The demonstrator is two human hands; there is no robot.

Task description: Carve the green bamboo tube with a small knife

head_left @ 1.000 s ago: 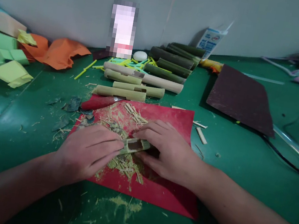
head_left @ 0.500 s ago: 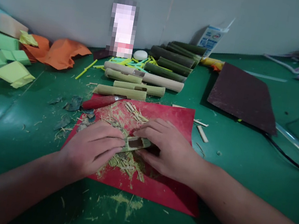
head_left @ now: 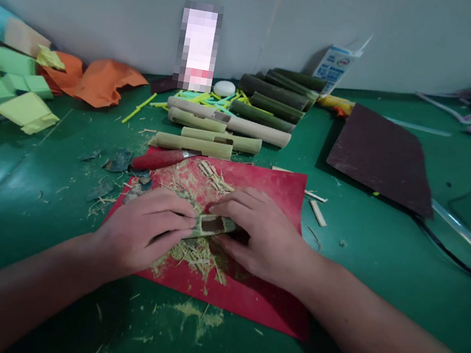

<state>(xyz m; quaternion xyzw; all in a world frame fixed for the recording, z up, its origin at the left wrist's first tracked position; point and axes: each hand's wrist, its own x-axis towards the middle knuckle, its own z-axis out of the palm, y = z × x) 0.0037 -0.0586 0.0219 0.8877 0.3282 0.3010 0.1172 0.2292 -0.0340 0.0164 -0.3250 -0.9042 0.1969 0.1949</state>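
Between my two hands lies a short bamboo tube (head_left: 211, 225) with a rectangular opening cut in its upper side. My left hand (head_left: 148, 228) is closed round its left end. At the other end, the fingers of my right hand (head_left: 264, 235) curl over and under the tube. Below it is a red sheet (head_left: 251, 299) strewn with bamboo shavings (head_left: 199, 258) and pale dust. A red-handled tool (head_left: 163, 159) rests along the sheet's far left edge, its tip hidden by clutter. Just beyond, several peeled bamboo tubes (head_left: 193, 145) with notches lie side by side.
Dark green bamboo pieces (head_left: 272, 91) are stacked farther back, near a white drink carton (head_left: 334, 69). Coloured paper pieces (head_left: 25, 111) and orange paper (head_left: 106, 82) lie left. To the right is a dark board (head_left: 383, 156) with a black cable (head_left: 453, 252). A pixelated bright rectangle (head_left: 198, 44) stands against the wall.
The camera view has shifted slightly. Both hands keep the same grip on the bamboo tube, and nothing else has visibly moved.
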